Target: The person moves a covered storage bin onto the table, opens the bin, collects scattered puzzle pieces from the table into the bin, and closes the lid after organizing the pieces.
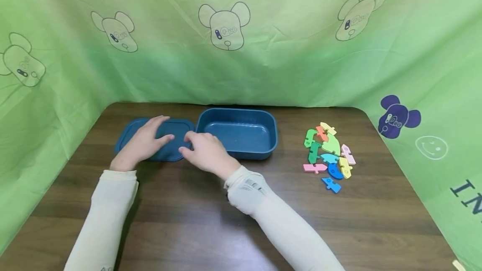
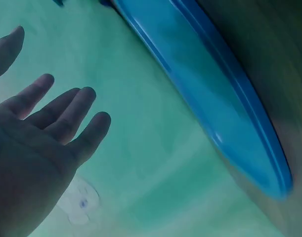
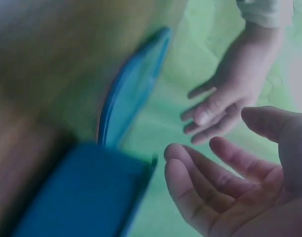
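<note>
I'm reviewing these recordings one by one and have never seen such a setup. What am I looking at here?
There is no robot, just a person's bare left hand and right hand. The wide picture comes from a camera on the head; the two close, tilted ones come from cameras on each wrist. On the wooden table lie a flat blue lid, an open blue container beside it and, further right, small colourful pieces. Neither hand holds anything.
</note>
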The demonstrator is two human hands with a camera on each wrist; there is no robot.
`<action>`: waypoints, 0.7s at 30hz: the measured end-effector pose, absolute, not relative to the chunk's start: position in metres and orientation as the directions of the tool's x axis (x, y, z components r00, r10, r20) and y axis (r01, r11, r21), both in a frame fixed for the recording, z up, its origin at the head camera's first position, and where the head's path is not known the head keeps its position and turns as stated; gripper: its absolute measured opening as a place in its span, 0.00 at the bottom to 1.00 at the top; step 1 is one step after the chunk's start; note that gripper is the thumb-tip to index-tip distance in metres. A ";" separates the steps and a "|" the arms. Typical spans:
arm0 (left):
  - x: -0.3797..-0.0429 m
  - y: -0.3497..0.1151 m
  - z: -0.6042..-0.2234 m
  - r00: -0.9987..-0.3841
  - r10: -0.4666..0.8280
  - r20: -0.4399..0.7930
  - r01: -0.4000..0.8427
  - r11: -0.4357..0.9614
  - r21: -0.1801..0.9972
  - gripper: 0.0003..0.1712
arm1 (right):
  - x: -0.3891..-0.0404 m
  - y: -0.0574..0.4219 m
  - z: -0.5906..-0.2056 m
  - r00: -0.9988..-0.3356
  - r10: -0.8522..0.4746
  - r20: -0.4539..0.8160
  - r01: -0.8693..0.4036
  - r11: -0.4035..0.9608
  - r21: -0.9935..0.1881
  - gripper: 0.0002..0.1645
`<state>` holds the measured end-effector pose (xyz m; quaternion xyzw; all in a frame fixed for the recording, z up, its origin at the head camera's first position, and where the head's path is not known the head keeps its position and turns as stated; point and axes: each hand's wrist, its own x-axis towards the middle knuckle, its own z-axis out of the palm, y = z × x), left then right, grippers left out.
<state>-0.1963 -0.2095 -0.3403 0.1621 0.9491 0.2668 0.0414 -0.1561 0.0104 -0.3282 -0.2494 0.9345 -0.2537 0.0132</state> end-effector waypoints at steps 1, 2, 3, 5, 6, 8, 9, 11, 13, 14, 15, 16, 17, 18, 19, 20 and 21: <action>-0.198 -0.203 -0.341 -0.941 0.337 0.009 0.291 0.800 0.525 0.40 | -0.156 0.018 -0.326 -0.875 -0.467 0.128 -0.466 0.741 -0.483 0.19; -0.199 -0.196 -0.343 -0.939 0.344 0.007 0.294 0.793 0.533 0.41 | -0.156 0.027 -0.324 -0.877 -0.457 0.149 -0.467 0.738 -0.486 0.18; -0.200 -0.189 -0.344 -0.936 0.353 0.010 0.303 0.786 0.539 0.42 | -0.156 0.035 -0.321 -0.879 -0.446 0.168 -0.467 0.733 -0.495 0.18; -0.202 -0.177 -0.347 -0.929 0.371 0.010 0.314 0.771 0.554 0.44 | -0.157 0.053 -0.320 -0.880 -0.427 0.207 -0.470 0.725 -0.504 0.17; -0.203 -0.171 -0.348 -0.924 0.382 0.008 0.320 0.764 0.560 0.45 | -0.157 0.063 -0.320 -0.881 -0.418 0.221 -0.470 0.721 -0.509 0.16; -0.204 -0.160 -0.352 -0.914 0.406 -0.004 0.331 0.750 0.573 0.47 | -0.155 0.082 -0.320 -0.883 -0.406 0.235 -0.468 0.717 -0.517 0.15; -0.204 -0.154 -0.354 -0.907 0.421 -0.016 0.336 0.744 0.577 0.48 | -0.154 0.092 -0.321 -0.884 -0.402 0.239 -0.466 0.715 -0.521 0.15; -0.205 -0.145 -0.358 -0.896 0.442 -0.053 0.330 0.739 0.587 0.50 | -0.151 0.111 -0.322 -0.891 -0.393 0.227 -0.451 0.715 -0.535 0.16; -0.205 -0.137 -0.363 -0.886 0.453 -0.098 0.312 0.740 0.596 0.53 | -0.147 0.130 -0.323 -0.901 -0.383 0.205 -0.429 0.713 -0.555 0.17; -0.206 -0.133 -0.365 -0.882 0.455 -0.120 0.302 0.742 0.598 0.55 | -0.145 0.139 -0.323 -0.908 -0.374 0.190 -0.413 0.712 -0.568 0.18; -0.205 -0.130 -0.366 -0.880 0.454 -0.138 0.291 0.745 0.600 0.57 | -0.143 0.147 -0.323 -0.915 -0.365 0.175 -0.395 0.714 -0.578 0.19; -0.205 -0.128 -0.368 -0.879 0.452 -0.153 0.279 0.747 0.603 0.58 | -0.141 0.156 -0.322 -0.922 -0.352 0.161 -0.377 0.717 -0.587 0.20; -0.205 -0.126 -0.369 -0.878 0.448 -0.166 0.268 0.750 0.605 0.59 | -0.140 0.164 -0.322 -0.929 -0.339 0.151 -0.360 0.721 -0.593 0.21; -0.205 -0.124 -0.370 -0.878 0.446 -0.172 0.261 0.750 0.608 0.60 | -0.138 0.174 -0.321 -0.936 -0.322 0.144 -0.341 0.725 -0.598 0.21; -0.205 -0.122 -0.371 -0.879 0.444 -0.174 0.257 0.749 0.610 0.61 | -0.137 0.183 -0.320 -0.943 -0.301 0.140 -0.322 0.730 -0.602 0.21; -0.205 -0.121 -0.371 -0.879 0.444 -0.173 0.258 0.748 0.612 0.61 | -0.137 0.193 -0.319 -0.952 -0.273 0.141 -0.301 0.737 -0.606 0.22; -0.205 -0.120 -0.371 -0.880 0.445 -0.167 0.260 0.746 0.613 0.62 | -0.136 0.204 -0.318 -0.958 -0.247 0.144 -0.282 0.741 -0.609 0.22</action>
